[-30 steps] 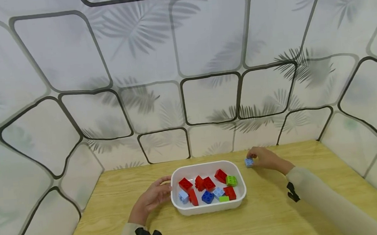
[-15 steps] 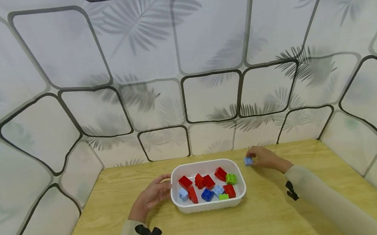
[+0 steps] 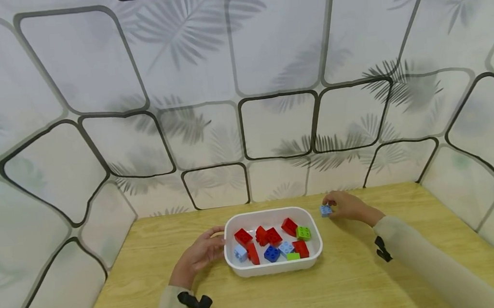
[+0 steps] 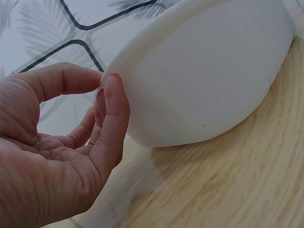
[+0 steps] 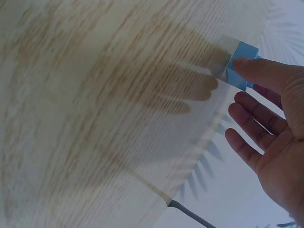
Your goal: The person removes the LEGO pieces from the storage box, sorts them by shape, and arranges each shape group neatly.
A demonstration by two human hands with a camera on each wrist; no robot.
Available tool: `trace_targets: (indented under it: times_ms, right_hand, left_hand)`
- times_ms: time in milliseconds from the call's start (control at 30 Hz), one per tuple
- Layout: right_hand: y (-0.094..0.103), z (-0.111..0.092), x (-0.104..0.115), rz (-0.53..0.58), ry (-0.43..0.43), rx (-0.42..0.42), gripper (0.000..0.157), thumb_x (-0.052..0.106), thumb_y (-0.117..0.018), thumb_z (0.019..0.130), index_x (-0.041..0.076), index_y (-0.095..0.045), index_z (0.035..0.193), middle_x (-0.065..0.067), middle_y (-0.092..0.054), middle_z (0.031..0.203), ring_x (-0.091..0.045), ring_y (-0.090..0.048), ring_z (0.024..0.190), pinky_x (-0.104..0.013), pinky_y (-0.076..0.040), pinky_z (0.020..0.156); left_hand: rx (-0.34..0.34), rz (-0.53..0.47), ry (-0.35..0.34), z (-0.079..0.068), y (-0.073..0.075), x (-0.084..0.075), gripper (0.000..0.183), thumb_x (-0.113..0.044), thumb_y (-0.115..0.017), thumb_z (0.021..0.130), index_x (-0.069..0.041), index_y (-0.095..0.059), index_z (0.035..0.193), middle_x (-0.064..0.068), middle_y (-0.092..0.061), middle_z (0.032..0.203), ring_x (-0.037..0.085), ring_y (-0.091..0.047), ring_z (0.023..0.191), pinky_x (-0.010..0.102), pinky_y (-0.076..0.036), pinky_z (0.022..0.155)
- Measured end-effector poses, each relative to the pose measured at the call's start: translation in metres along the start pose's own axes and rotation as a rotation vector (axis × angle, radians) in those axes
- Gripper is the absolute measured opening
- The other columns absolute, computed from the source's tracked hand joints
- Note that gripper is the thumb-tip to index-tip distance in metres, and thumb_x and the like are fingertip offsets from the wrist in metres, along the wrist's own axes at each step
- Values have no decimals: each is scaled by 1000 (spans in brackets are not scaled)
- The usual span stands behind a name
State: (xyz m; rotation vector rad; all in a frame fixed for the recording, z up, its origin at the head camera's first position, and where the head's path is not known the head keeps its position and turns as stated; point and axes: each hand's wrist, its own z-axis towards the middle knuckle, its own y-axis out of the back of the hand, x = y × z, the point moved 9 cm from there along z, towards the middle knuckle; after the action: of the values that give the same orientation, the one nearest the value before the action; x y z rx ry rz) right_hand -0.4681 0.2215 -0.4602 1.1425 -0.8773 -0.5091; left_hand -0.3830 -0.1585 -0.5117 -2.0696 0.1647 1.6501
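Observation:
My left hand (image 3: 201,254) is at the left end of a white plastic tub (image 3: 278,269). In the left wrist view, a thumb and finger (image 4: 115,102) pinch the tub's rim, and the other fingers curl loosely behind. Several toy building bricks lie loose inside, among them a dark blue brick (image 3: 272,254), a red brick (image 3: 274,236) and a green brick (image 3: 303,233). To the right of the tub, my right hand (image 3: 344,206) pinches a light blue brick (image 5: 243,52) between thumb and finger at the table. Its other fingers are spread away from the brick.
The wooden table (image 3: 353,281) reaches back to a patterned cloth wall (image 3: 277,127), with more cloth on the left and right sides. Black straps (image 3: 195,303) are around both wrists.
The head view has shifted slightly. Both hands keep their places, one at the tub's rim and the other on the light blue brick.

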Motion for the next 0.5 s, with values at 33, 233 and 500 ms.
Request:
trace_targets:
  times_ms: [33, 233, 500]
  right_hand:
    - [0, 0, 0, -1, -1, 2, 32, 7, -84, 78, -2, -69, 104, -12, -68, 96, -25, -64, 88, -43, -55, 80]
    - [3, -1, 0, -8, -2, -6, 38, 9, -85, 78, -4, -68, 109, -15, -69, 100, -29, -65, 90, -45, -56, 81]
    - [13, -6, 8, -7, -7, -22, 38, 11, -82, 82, -5, -68, 113, -19, -70, 107, -35, -66, 95, -49, -56, 83]
  left_hand:
    - [-1, -1, 4, 0, 0, 0, 35, 1, -51, 100, -3, -44, 135, -1, -69, 111, 9, -67, 99, 28, -59, 84]
    - [-18, -3, 22, 1, 2, -1, 36, 1, -51, 101, -3, -44, 136, -1, -68, 112, 9, -67, 98, 27, -59, 84]
    - [-26, 9, 28, 0, 2, -2, 37, 0, -52, 102, -3, -43, 137, -1, -68, 114, 10, -67, 99, 28, -59, 85]
